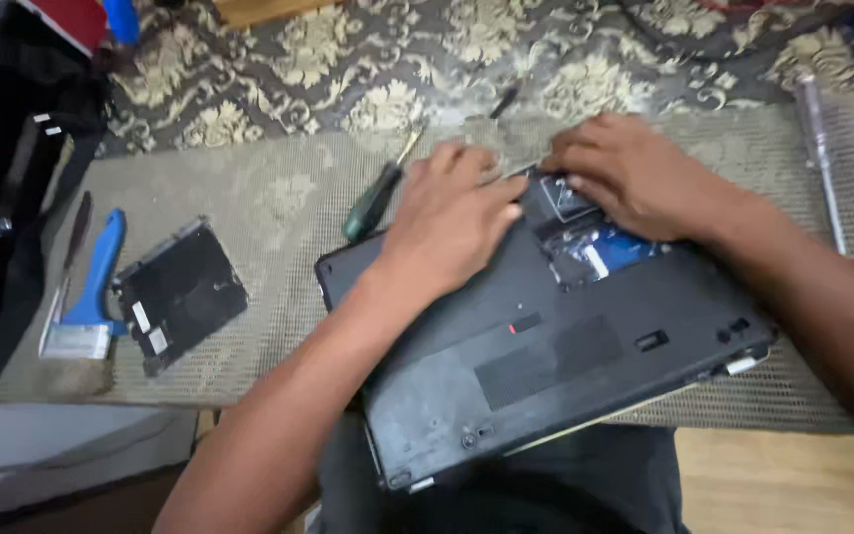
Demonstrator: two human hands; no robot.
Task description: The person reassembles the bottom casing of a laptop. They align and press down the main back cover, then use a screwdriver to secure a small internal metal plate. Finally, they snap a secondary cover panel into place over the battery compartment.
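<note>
Two bare hands on an upturned black laptop (546, 366), w/ its base facing up, partly on the person's lap, partly on the beige mat (249, 188).

Left hand (452, 222) lies flat on the base near the back edge, fingers loosely spread, palm down, gripping nothing. Right hand (625, 173) is half-curled over the opened bay (585, 232), fingertips pressing at its rim; can't tell if it pinches anything. Green-handled screwdriver (373, 203) sits just beside the left hand. Removed black drive (180, 292) lies well apart to the left, next to a blue-handled brush (91, 287). Long silver tool (822, 158) at far right.
</note>
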